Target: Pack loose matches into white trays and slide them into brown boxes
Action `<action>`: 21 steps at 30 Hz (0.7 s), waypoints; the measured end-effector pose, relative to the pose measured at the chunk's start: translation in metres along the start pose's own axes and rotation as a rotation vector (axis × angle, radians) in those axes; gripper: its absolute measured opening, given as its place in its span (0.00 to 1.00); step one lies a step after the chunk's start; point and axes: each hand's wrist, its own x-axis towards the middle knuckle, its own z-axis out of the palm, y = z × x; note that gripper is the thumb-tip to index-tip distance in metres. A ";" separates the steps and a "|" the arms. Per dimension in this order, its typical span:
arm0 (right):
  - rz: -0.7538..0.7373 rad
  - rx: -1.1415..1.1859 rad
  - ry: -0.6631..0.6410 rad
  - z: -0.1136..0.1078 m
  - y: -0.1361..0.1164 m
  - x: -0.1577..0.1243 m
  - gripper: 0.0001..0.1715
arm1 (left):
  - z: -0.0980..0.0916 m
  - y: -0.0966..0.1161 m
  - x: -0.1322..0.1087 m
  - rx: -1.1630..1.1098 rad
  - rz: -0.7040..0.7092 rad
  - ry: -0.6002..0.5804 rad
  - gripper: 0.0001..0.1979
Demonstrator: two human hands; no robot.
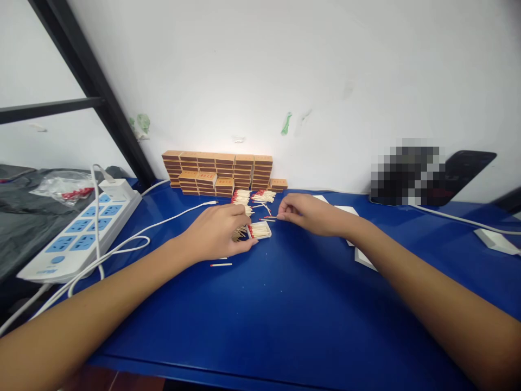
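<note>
A small white matchbox tray (265, 234) filled with red-tipped matches sits on the blue table. My left hand (220, 231) is curled round the tray's left end, thumb along its near side. Just right of the tray, the fingertips of my right hand (299, 212) are pinched together on a match (270, 217). Behind the tray, loose matches lie in a pile (241, 196) and a smaller heap (264, 195). A single match (221, 264) rests in front of my left hand. My left fingers partly cover more matches.
Stacked matchboxes (220, 169) stand against the wall. White box-like pieces (365, 258) lie partly behind my right forearm. At left are a power strip (81, 231) and a white cable (175, 216). A dark phone-like device (468, 176) leans at right, near a white plug (494, 241).
</note>
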 end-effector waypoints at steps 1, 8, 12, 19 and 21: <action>-0.013 0.021 -0.017 -0.001 -0.004 -0.001 0.09 | 0.000 0.000 0.000 -0.001 0.000 -0.002 0.17; -0.125 0.002 0.025 0.011 -0.033 -0.006 0.05 | 0.000 0.002 0.001 -0.010 0.012 -0.006 0.17; -0.163 -0.004 0.047 0.015 -0.036 -0.005 0.03 | 0.001 0.002 0.001 -0.020 0.012 -0.013 0.17; -0.063 0.015 0.187 0.020 -0.011 0.003 0.06 | -0.001 0.003 0.001 -0.057 0.026 -0.036 0.17; -0.054 -0.003 0.168 0.024 -0.004 0.005 0.05 | -0.002 0.004 0.001 -0.062 0.026 -0.046 0.16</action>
